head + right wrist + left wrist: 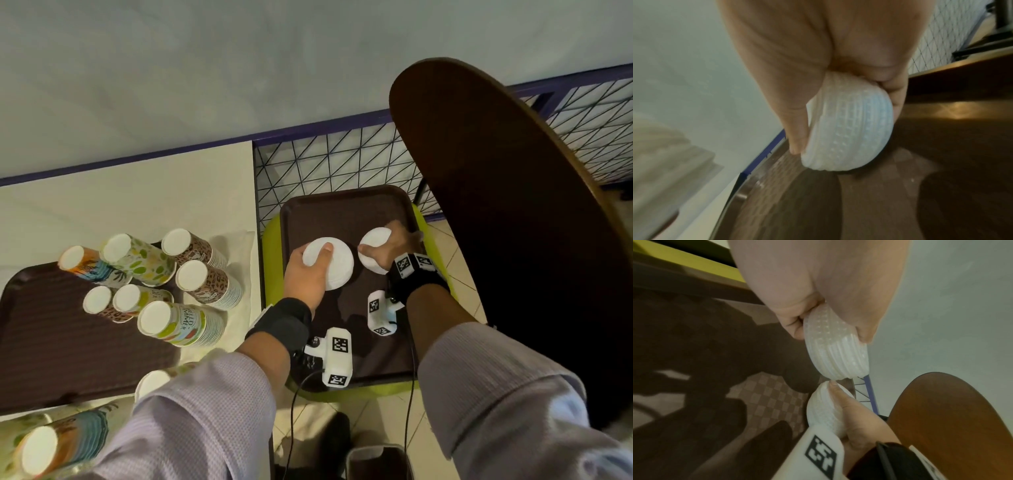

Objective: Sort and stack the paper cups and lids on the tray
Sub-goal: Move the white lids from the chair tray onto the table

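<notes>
Two stacks of white plastic lids hang over a brown tray (346, 209) on a yellow-green seat. My left hand (317, 262) grips the wider lid stack (337, 265) from the left, thumb on top. In the left wrist view that stack (836, 353) sits between my thumb and fingers. My right hand (390, 245) holds the smaller lid stack (375, 240) just to its right, tilted. The right wrist view shows this stack (849, 133) near the tray floor (890, 203). The two stacks nearly touch at their edges. Several upside-down paper cup stacks (202, 277) stand at the left.
The cup stacks stand on and beside a second brown tray (44, 335) on a white table (137, 192). A dark wooden round top (507, 212) looms close on the right. A wire mesh panel (325, 164) runs behind the seat (270, 260).
</notes>
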